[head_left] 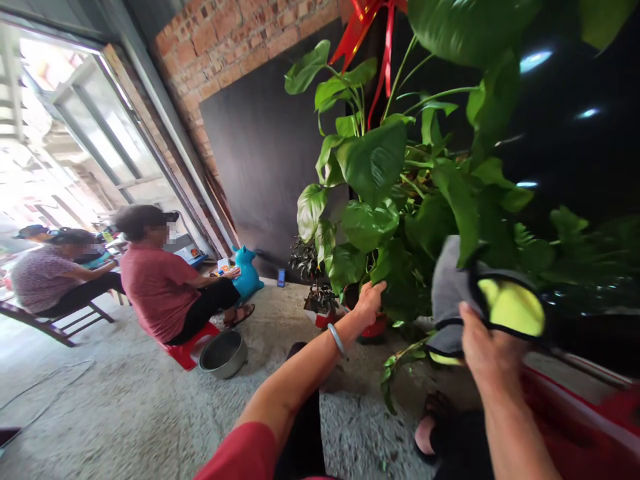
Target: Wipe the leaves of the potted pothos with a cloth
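1. The cloth [507, 308] is grey on one face and bright yellow-green on the other, with black edging. It is bunched and folded, slightly blurred, gripped in the right hand [493, 357] between 3 and 4 o'clock from the view's centre. A leaf tip overlaps its upper edge.
2. The plant [375, 160] stands upright, its broad, glossy green leaves on long stems spreading mainly from 12 to 3 o'clock.

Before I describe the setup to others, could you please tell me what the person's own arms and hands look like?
The left hand is bare of any glove, with a smooth, pale blue-grey bangle around its wrist; a plain red sleeve covers part of that arm. The right hand is also gloveless, with no bangle visible.
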`<control>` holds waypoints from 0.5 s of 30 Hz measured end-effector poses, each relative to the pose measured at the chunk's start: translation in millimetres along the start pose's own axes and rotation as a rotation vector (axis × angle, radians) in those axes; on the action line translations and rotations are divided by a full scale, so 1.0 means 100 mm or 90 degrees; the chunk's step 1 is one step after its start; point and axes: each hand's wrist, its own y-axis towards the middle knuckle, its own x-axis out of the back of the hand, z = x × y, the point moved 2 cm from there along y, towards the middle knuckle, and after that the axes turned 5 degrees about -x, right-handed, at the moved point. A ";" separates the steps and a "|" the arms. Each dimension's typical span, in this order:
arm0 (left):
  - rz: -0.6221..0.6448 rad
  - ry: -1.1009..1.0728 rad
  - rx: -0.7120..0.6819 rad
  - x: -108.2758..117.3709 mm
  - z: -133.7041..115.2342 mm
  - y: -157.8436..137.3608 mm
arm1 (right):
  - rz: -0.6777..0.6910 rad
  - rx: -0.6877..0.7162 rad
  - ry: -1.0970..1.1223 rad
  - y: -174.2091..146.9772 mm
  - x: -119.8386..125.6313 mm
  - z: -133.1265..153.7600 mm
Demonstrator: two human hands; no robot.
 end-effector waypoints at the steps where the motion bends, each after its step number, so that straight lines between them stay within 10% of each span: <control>1: 0.010 0.003 0.011 -0.02 0.01 -0.01 | 0.020 0.012 0.016 -0.03 -0.10 0.08; 5: 0.052 0.048 0.030 0.13 0.08 -0.04 | 0.162 -0.113 0.021 -0.70 -0.31 -0.20; 10: 0.100 0.217 0.095 0.83 0.20 -0.06 | 0.275 -0.306 -0.052 -1.48 -0.04 -0.90; 15: -0.181 0.074 -0.023 1.40 -0.12 0.16 | 0.262 -0.094 0.051 -1.37 0.05 -0.51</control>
